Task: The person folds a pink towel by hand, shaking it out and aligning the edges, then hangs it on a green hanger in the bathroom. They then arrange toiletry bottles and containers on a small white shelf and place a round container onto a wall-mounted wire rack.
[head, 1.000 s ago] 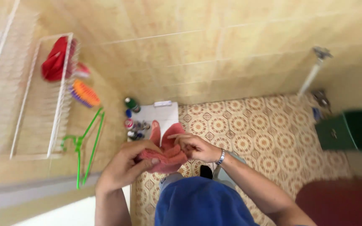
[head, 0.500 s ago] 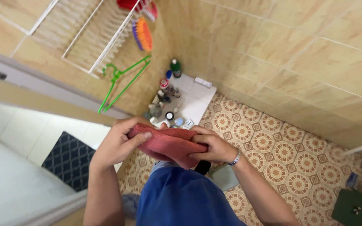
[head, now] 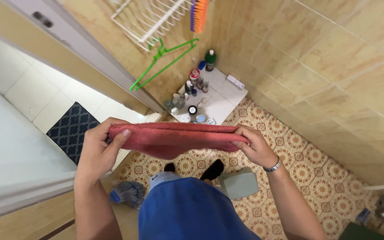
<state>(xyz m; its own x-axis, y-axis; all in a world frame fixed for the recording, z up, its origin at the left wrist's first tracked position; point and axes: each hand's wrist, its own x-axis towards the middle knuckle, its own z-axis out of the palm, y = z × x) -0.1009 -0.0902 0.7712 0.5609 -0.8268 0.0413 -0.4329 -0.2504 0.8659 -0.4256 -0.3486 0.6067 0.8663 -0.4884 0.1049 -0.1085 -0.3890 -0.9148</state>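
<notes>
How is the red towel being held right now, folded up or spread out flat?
Folded. The red towel is doubled lengthwise into a thick band, stretched between the left hand and right hand.

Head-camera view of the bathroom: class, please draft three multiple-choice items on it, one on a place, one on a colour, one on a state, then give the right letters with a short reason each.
1. Where does the green hanger hang?
A. on the white wire rack
B. on the door mat
C. on the person's wrist

2. What colour is the folded towel?
A. blue
B. reddish pink
C. white

3. How is the towel held?
A. bunched in one hand
B. lying on the floor
C. stretched between both hands

Answers:
1 A: its hook catches the white wire rack on the tiled wall.
2 B: the cloth is reddish pink all along.
3 C: the left hand grips one end and the right hand the other, above the patterned floor tiles.
</notes>
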